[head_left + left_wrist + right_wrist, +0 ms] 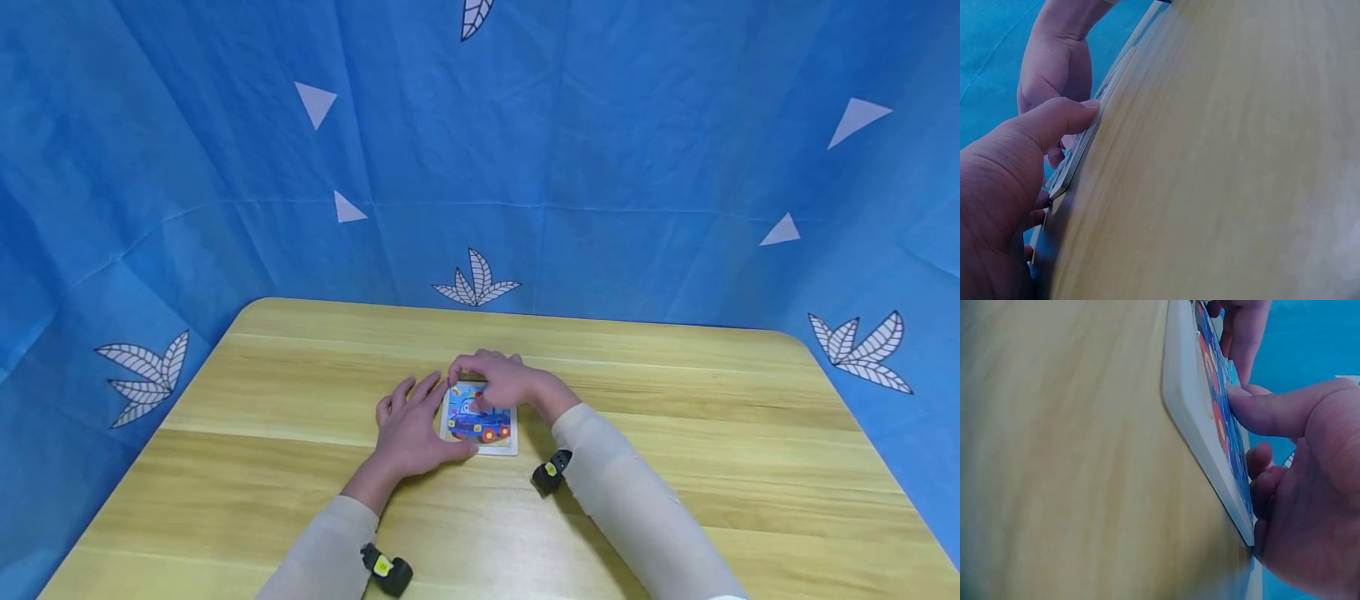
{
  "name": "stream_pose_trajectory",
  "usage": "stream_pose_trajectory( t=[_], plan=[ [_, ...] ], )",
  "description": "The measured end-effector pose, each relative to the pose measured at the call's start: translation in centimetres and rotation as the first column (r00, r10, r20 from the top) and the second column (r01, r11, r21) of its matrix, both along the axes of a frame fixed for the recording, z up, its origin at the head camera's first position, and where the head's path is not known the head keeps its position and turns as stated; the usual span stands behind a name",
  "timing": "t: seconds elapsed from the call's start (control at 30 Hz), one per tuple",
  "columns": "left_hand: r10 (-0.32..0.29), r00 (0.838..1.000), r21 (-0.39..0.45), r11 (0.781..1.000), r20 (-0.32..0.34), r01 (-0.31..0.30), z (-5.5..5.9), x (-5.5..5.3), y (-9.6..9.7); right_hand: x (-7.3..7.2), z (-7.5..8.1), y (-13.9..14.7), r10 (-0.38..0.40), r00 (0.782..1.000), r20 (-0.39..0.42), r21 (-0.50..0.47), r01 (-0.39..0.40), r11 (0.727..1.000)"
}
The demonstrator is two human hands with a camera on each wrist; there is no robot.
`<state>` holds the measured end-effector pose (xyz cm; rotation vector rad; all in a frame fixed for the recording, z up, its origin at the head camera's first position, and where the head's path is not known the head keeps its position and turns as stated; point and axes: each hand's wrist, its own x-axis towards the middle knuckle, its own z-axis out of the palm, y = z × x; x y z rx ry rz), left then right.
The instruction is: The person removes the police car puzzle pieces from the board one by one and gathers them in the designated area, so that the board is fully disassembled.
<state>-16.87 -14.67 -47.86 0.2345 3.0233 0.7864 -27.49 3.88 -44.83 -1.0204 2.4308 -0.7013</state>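
Observation:
A small square jigsaw puzzle (483,427) lies on the table, its picture a blue vehicle with red and yellow wheels inside a pale frame. My left hand (412,432) holds it by the left side. The left thumb (1079,115) rests on the near rim, and the index finger reaches the far left corner. From the far right, my right hand (506,379) reaches over the puzzle with a bent index finger at its far left corner. The right thumb (1263,412) presses on the picture, while the other fingers curl by the far edge, partly hidden.
The wooden table (675,417) has rounded far corners. Behind it and at both sides hangs a blue cloth (637,125) with white leaves and triangles. A small black device sits at each wrist, the right one (551,472) close over the tabletop.

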Motion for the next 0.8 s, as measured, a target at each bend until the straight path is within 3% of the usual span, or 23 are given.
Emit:
stream_pose_trajectory(
  t=[0.53, 0.8],
  plan=[
    [0.005, 1.000, 0.020, 1.000, 0.001, -0.005, 0.1, 0.1, 0.1, 0.2, -0.9, 0.7, -0.055, 0.998, -0.004, -0.097, 0.055, 0.994],
    [0.002, 1.000, -0.003, 1.000, 0.008, -0.002, 0.3, 0.2, 0.1, 0.5, -1.5, 1.3, -0.080, 0.997, -0.023, -0.243, 0.072, 0.967]
  ],
)
